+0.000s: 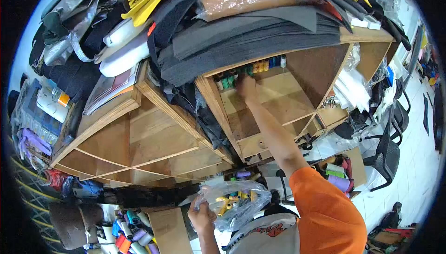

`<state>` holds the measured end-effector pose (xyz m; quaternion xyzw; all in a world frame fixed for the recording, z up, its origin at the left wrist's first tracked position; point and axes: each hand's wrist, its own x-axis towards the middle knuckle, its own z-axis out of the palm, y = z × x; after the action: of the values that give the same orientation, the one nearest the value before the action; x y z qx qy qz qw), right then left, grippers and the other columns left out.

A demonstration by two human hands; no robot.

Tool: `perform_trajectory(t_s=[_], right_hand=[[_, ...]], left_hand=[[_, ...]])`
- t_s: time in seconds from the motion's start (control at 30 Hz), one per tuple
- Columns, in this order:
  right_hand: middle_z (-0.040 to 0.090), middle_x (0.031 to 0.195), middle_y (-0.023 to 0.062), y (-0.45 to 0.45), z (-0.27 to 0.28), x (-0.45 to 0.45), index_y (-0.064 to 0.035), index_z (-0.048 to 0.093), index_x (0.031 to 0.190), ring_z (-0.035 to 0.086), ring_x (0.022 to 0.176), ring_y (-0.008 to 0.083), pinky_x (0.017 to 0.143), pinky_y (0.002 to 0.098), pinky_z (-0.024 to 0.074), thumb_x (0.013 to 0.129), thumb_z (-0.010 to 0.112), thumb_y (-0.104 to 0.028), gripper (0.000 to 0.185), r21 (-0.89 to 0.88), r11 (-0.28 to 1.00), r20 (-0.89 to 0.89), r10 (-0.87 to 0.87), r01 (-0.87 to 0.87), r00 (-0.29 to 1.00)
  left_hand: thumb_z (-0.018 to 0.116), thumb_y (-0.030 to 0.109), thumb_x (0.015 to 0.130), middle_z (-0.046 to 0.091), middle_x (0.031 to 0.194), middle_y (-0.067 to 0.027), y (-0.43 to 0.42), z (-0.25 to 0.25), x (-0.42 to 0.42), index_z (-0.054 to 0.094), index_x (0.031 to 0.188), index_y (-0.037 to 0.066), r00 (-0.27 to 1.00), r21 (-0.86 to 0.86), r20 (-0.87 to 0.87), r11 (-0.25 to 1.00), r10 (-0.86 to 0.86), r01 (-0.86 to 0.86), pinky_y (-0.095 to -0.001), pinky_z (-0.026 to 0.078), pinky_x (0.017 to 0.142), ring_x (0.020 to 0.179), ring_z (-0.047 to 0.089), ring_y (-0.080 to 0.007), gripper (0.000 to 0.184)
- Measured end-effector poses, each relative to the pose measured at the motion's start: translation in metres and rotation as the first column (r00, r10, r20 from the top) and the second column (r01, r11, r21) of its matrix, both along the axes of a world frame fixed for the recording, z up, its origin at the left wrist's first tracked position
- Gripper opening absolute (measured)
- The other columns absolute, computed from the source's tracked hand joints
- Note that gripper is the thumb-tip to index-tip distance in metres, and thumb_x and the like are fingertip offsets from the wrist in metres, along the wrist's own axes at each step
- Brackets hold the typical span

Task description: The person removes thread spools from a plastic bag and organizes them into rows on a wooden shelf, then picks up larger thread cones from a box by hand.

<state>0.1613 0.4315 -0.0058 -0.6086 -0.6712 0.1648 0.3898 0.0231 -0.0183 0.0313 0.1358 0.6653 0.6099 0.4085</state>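
Observation:
My left hand (pixel 202 214) is closed on the gathered edge of a clear plastic bag (pixel 258 200), which hangs low in front of my body. Inside the bag lie several small thread spools (pixel 227 205), mostly yellow, with some darker ones. My right hand (pixel 247 86) reaches deep into an open wooden shelf compartment (pixel 278 89). It is at a row of small upright thread spools along the back. Green spools (pixel 226 83) stand to its left; yellow and orange spools (pixel 261 66) stand to its right, with blue and white at the end. Its fingers are blurred and partly hidden.
Dark grey sheets (pixel 255 35) and a wrapped brown roll (pixel 246 0) lie atop the shelf. Another wooden cabinet (pixel 139 128) stands left. Cardboard boxes with large thread cones (pixel 341 175) sit below on both sides. A black chair (pixel 385 158) is at right.

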Motion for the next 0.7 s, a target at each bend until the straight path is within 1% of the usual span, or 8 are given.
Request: perform_trajectory(t_s=[0.07, 0.17, 0.27, 0.37, 0.47, 0.57, 0.67, 0.7], right_hand=[[0.063, 0.080, 0.0250, 0.002, -0.010, -0.001, 0.0001, 0.064, 0.085, 0.064, 0.077, 0.0367, 0.065, 0.0424, 0.0524, 0.081, 0.053, -0.010, 0.015, 0.142, 0.990, -0.058, -0.014, 0.022, 0.998], [0.063, 0.079, 0.0245, 0.012, -0.021, -0.001, 0.0011, 0.064, 0.086, 0.064, 0.077, 0.0370, 0.065, 0.0426, 0.0524, 0.080, 0.054, -0.009, 0.015, 0.135, 0.991, 0.089, -0.002, -0.010, 0.996], [0.063, 0.082, 0.0239, 0.010, -0.026, -0.003, 0.0004, 0.064, 0.086, 0.064, 0.079, 0.0367, 0.067, 0.0436, 0.0517, 0.079, 0.055, -0.009, 0.015, 0.145, 0.988, 0.002, -0.048, 0.047, 0.999], [0.063, 0.083, 0.0249, -0.002, -0.008, -0.002, -0.0003, 0.064, 0.087, 0.063, 0.080, 0.0380, 0.068, 0.0439, 0.0510, 0.079, 0.055, -0.011, 0.015, 0.148, 0.989, 0.087, -0.031, 0.018, 0.996], [0.063, 0.081, 0.0239, -0.008, -0.006, -0.003, 0.0005, 0.063, 0.084, 0.063, 0.076, 0.0384, 0.066, 0.0448, 0.0509, 0.081, 0.055, -0.013, 0.016, 0.276, 0.960, -0.117, -0.010, 0.042, 0.993], [0.063, 0.077, 0.0232, 0.002, -0.021, -0.005, 0.0015, 0.062, 0.082, 0.063, 0.073, 0.0384, 0.063, 0.0446, 0.0506, 0.081, 0.055, -0.013, 0.016, 0.342, 0.939, -0.057, -0.018, 0.036, 0.998], [0.063, 0.081, 0.0223, 0.007, -0.026, -0.006, 0.0016, 0.062, 0.081, 0.063, 0.076, 0.0369, 0.065, 0.0437, 0.0502, 0.080, 0.055, -0.012, 0.015, 0.337, 0.941, 0.100, -0.073, 0.036, 0.992], [0.063, 0.083, 0.0223, 0.009, -0.027, -0.006, 0.0015, 0.062, 0.081, 0.063, 0.077, 0.0364, 0.065, 0.0431, 0.0502, 0.080, 0.055, -0.012, 0.015, 0.280, 0.960, 0.082, -0.050, 0.025, 0.995]], left_hand=[[0.052, 0.001, 0.079, 0.048, 0.060, -0.0014, -0.001, -0.005, -0.003, 0.056, 0.108, -0.005, 0.999, 0.015, 0.045, 1.000, -0.003, 0.003, -0.0251, 0.029, 0.031, 0.036, 0.037, -0.0069, 0.029], [0.053, 0.002, 0.080, 0.048, 0.061, -0.0014, -0.002, -0.009, -0.005, 0.056, 0.108, -0.005, 0.998, 0.029, 0.068, 1.000, -0.005, 0.003, -0.0246, 0.029, 0.031, 0.037, 0.037, -0.0067, 0.029], [0.054, 0.003, 0.081, 0.048, 0.062, -0.0013, -0.003, -0.007, -0.004, 0.055, 0.108, -0.005, 0.996, 0.022, 0.085, 1.000, 0.007, -0.009, -0.0242, 0.029, 0.032, 0.037, 0.037, -0.0066, 0.029], [0.055, 0.004, 0.081, 0.048, 0.063, -0.0014, -0.002, -0.002, -0.001, 0.054, 0.109, -0.005, 0.997, -0.010, 0.076, 1.000, 0.022, -0.022, -0.0237, 0.028, 0.032, 0.037, 0.036, -0.0064, 0.029], [0.055, 0.004, 0.082, 0.048, 0.063, -0.0015, -0.003, -0.004, -0.002, 0.054, 0.109, -0.005, 0.996, 0.008, 0.081, 1.000, 0.026, -0.026, -0.0233, 0.028, 0.032, 0.037, 0.036, -0.0064, 0.029], [0.056, 0.004, 0.082, 0.048, 0.062, -0.0014, -0.005, -0.007, -0.002, 0.054, 0.109, -0.005, 0.995, 0.032, 0.097, 0.999, 0.025, -0.028, -0.0230, 0.028, 0.032, 0.037, 0.037, -0.0065, 0.029], [0.056, 0.003, 0.082, 0.049, 0.062, -0.0013, -0.006, -0.006, -0.003, 0.054, 0.110, -0.005, 0.996, 0.043, 0.089, 0.999, 0.003, -0.007, -0.0232, 0.028, 0.032, 0.038, 0.037, -0.0065, 0.029], [0.056, 0.003, 0.082, 0.049, 0.062, -0.0014, -0.006, -0.005, -0.003, 0.055, 0.110, -0.005, 0.996, 0.046, 0.084, 0.999, -0.010, 0.006, -0.0233, 0.028, 0.032, 0.038, 0.038, -0.0064, 0.029]])
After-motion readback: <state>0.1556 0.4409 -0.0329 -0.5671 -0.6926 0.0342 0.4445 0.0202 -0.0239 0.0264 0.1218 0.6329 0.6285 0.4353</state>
